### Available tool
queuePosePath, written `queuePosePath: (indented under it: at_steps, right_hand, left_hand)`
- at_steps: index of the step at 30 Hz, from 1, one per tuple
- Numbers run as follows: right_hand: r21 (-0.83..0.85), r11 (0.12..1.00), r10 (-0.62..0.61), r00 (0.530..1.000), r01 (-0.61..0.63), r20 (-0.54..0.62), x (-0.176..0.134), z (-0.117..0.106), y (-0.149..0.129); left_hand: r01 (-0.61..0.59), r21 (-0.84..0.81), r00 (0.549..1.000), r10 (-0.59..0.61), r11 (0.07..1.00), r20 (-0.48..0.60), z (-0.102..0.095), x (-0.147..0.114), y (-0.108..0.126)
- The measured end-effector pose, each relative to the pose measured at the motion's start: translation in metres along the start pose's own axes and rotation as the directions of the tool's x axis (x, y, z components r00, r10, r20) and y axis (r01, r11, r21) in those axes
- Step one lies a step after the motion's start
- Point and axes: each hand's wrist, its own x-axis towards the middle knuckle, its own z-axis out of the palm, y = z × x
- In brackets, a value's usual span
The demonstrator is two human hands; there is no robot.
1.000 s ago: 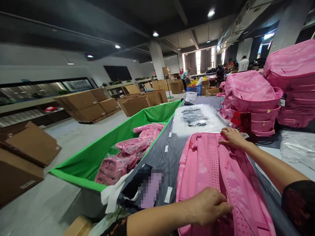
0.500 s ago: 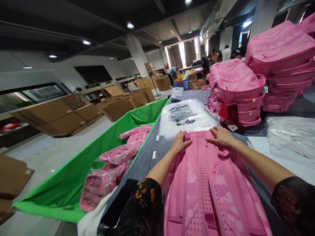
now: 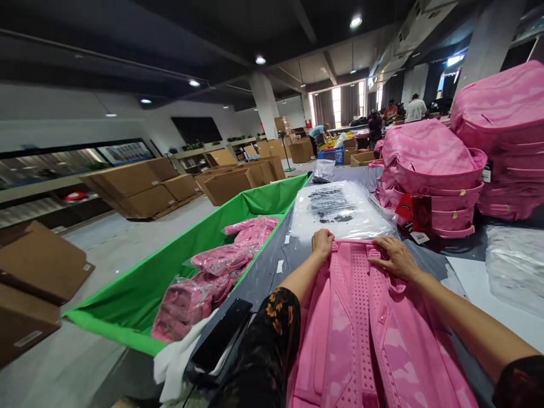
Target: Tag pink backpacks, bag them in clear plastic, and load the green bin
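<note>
A pink patterned backpack [image 3: 361, 317] lies before me on the grey-covered table, its perforated back and shoulder straps facing up. At its top left corner my left hand [image 3: 323, 245] has its fingers curled closed on the edge. My right hand [image 3: 395, 258] grips the top right edge, thumb lying over a strap's upper end and fingers at the rim. Just beyond the top edge lies a stack of clear plastic bags [image 3: 340, 209] with black print. The underside of the backpack is hidden.
On the left, a green fabric bin [image 3: 123, 303] holds several plastic-wrapped pink bags [image 3: 187, 309]. A black phone [image 3: 223, 334] lies by my left arm. Stacked pink backpacks [image 3: 429, 164] stand at right, near clear plastic [image 3: 516, 266]. Cardboard boxes [image 3: 131, 187] and people are farther off.
The view has swung left and tilted up slightly, so the scene sits farther right and lower. My left hand's fingers have curled in more at the backpack's corner; my right hand stays at the top edge.
</note>
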Motion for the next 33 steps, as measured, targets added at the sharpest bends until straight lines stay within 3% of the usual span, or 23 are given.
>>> queuePosePath:
  at_steps: [6,11,15,17,19,23,26,28,30,33]
  right_hand:
    - [-0.074,0.997,-0.023,0.999,0.021,-0.03,-0.006,-0.001,-0.012]
    - [-0.171,0.983,-0.058,0.997,0.065,0.045,-0.027,-0.003,-0.053]
    - [-0.211,0.977,-0.002,0.996,0.021,0.091,-0.069,0.007,-0.068]
    - [-0.189,0.982,0.032,0.992,-0.008,0.123,-0.083,0.013,-0.066]
    - [-0.18,0.982,0.084,0.977,-0.049,0.196,-0.081,0.018,-0.059]
    - [-0.243,0.959,0.228,0.9,-0.143,0.371,-0.032,0.034,-0.034]
    - [-0.266,0.945,0.285,0.875,-0.19,0.39,0.006,0.048,-0.014]
    - [-0.276,0.936,0.313,0.872,-0.216,0.376,0.019,0.055,-0.006]
    - [-0.289,0.926,0.334,0.879,-0.241,0.339,0.023,0.062,-0.004]
    - [-0.312,0.913,0.349,0.898,-0.263,0.267,0.019,0.07,-0.009]
  left_hand:
    - [-0.312,-0.026,0.95,0.312,0.95,-0.002,-0.003,-0.045,-0.007]
    - [-0.36,-0.028,0.93,0.356,0.933,-0.087,0.002,-0.097,-0.035]
    - [-0.416,-0.046,0.909,0.416,0.908,-0.009,0.014,-0.131,-0.056]
    - [-0.452,0.006,0.888,0.449,0.892,0.103,0.022,-0.132,-0.06]
    - [-0.449,0.074,0.879,0.425,0.891,0.219,0.031,-0.116,-0.061]
    - [-0.349,0.158,0.907,0.291,0.924,0.303,0.047,-0.051,-0.049]
    - [-0.301,0.218,0.918,0.22,0.928,0.331,0.042,-0.02,-0.032]
    - [-0.304,0.241,0.914,0.211,0.922,0.347,0.034,-0.025,-0.019]
    - [-0.322,0.229,0.913,0.237,0.919,0.331,0.032,-0.048,-0.005]
    - [-0.318,0.147,0.889,0.241,0.937,0.388,0.047,-0.089,0.011]
